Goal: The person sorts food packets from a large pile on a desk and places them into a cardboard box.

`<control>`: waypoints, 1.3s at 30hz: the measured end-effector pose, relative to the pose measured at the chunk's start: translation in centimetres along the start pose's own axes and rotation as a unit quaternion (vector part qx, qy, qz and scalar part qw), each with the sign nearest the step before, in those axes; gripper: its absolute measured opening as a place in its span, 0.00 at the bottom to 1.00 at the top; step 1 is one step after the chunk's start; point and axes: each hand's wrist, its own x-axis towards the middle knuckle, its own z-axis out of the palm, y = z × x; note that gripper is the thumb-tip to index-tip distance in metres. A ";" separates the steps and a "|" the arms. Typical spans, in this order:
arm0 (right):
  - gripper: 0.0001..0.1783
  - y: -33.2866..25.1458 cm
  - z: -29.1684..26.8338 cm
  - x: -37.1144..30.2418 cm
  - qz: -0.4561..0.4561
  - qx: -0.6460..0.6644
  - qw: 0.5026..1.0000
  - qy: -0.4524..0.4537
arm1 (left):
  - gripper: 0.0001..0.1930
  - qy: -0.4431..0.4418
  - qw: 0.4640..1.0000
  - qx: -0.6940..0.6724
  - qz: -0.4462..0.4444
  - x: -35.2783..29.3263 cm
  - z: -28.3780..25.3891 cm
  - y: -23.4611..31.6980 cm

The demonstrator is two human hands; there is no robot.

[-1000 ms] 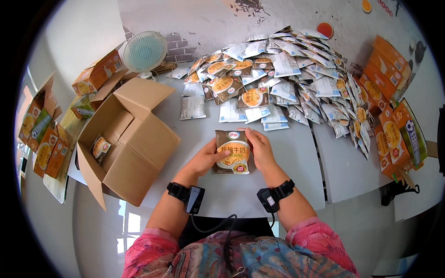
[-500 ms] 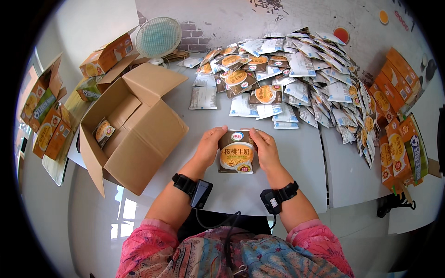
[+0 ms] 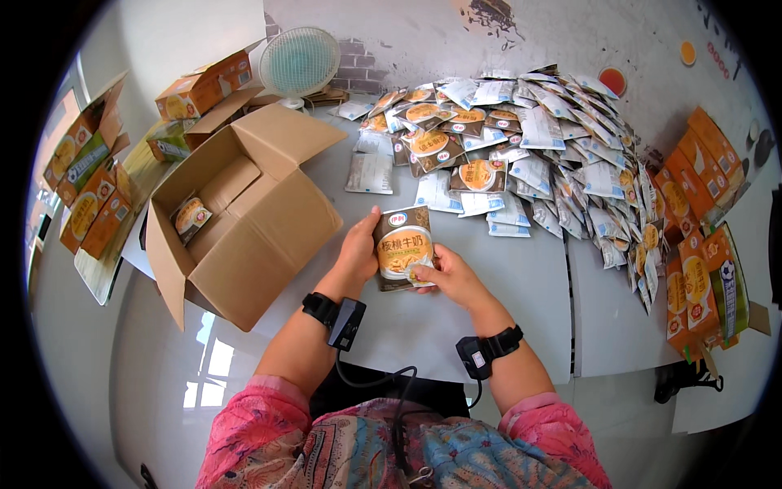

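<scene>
Between my hands is a brown and white flat pouch point(image 3: 405, 232) with a printed bowl on its face, tilted slightly. My left hand point(image 3: 358, 248) grips its left edge, fingers behind it. My right hand point(image 3: 454, 277) pinches the lower right corner, thumb on the front. To the left stands an open cardboard carton point(image 3: 273, 248), flaps spread. One similar pouch point(image 3: 193, 218) shows inside it, leaning at the left wall.
A large heap of pouches point(image 3: 533, 130) covers the table's far right. Printed orange boxes point(image 3: 696, 281) stand at the right, with more orange boxes point(image 3: 85, 212) at the left. A round fan point(image 3: 300, 63) is behind the carton. A gap divides the grey tabletop point(image 3: 505, 326).
My right hand has slid from the pouch's upper right corner down to its lower right corner. The pouch has tilted a little. The whole view has shifted slightly.
</scene>
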 end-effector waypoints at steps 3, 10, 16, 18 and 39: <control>0.19 -0.4 -0.4 0.1 -0.038 0.062 0.997 0.017 | 0.18 -0.087 0.995 -0.024 -0.038 -1.1 1.4 0.6; 0.19 -0.9 -0.7 0.3 -0.083 0.066 0.988 0.109 | 0.23 -0.225 0.955 0.190 0.017 -0.9 0.9 -0.8; 0.22 0.3 -1.0 0.7 -0.114 -0.009 0.985 0.130 | 0.25 -0.150 0.970 0.191 0.021 -0.8 1.5 -1.5; 0.21 -0.6 -0.7 0.0 -0.124 -0.030 0.983 0.132 | 0.26 -0.132 0.977 0.166 0.013 -1.1 2.1 -1.4; 0.22 -1.4 -0.5 -0.8 -0.131 0.118 0.976 0.129 | 0.13 0.193 0.961 0.036 0.195 -0.4 -6.3 28.7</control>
